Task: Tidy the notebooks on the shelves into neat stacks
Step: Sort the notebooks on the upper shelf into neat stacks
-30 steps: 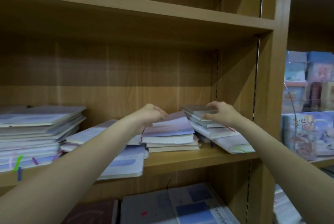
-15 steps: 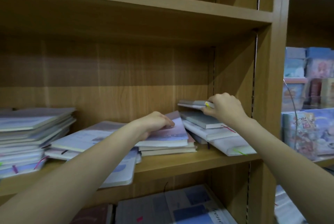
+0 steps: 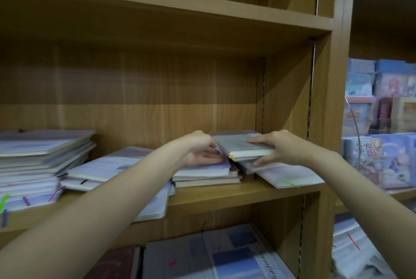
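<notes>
Since a moment ago, both hands have closed in on a grey notebook point(image 3: 242, 147) above the right pile on the wooden shelf point(image 3: 225, 195): right hand point(image 3: 278, 149) grips it, thumb beneath; left hand point(image 3: 201, 151) touches its left edge, fingers loosely curled. Untidy stacks point(image 3: 40, 166) lie left. No writing is legible.

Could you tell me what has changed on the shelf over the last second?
The right hand has gathered a small grey stack of notebooks, gripping it above and below, and shifted it left. The left hand has left the pink-covered pile top and now meets the stack's left edge. The tall left stack and the shelf stay as before.
</notes>
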### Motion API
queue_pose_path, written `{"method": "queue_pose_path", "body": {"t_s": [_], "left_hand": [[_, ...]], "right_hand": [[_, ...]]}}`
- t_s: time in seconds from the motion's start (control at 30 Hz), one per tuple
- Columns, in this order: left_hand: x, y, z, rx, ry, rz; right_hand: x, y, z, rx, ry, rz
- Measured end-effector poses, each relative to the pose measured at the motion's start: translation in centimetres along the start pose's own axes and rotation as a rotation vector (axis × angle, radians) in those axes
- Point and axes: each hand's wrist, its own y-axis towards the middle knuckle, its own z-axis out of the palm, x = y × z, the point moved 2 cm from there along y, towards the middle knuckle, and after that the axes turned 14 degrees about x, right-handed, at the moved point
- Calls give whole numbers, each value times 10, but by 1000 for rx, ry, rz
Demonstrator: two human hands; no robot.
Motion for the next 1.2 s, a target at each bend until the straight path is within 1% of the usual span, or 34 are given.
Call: {"method": "queue_pose_path", "body": {"t_s": [0.1,0.17,0.23,0.3,0.37,0.47,0.53,0.63,0.7,0.83,0.93,1.03,1.13,1.2], "left_hand": [[2,-4,22,88,-81,-13],[2,-6,36,137,-204,7],[2,-6,41,129,-387,55],[2,-8,38,102,-513,116],[6,-11,33,99,-559,132],[9,-17,32,100,-503,141],[2,-20,32,73,-522,210],[-18,-48,21,35,-563,361],[-27,-76,-2,-25,-516,457],[-30,-144,-57,-200,-441,589],[-27,-192,-92,-328,-382,640],[-19,-234,-120,-433,-376,643],[-14,-264,-148,-482,-384,683],[-12,-278,-167,-519,-374,707]], "right_hand": [[-2,-9,-9,-109,83,-50],[-3,-15,-9,-121,119,-64],[-5,-19,-7,-132,167,-56],[-7,-25,-10,-185,243,-29],[-7,-30,-11,-199,267,-12],[2,-29,-7,-203,195,-29],[7,-29,-7,-311,127,-36],[24,-33,-15,-603,87,-35],[46,-35,-20,-753,59,-69],[95,-20,-22,-889,40,-157],[133,-5,-17,-937,60,-243],[170,7,-10,-968,74,-330],[202,16,-7,-1016,77,-376],[222,22,-9,-1029,84,-361]]}}
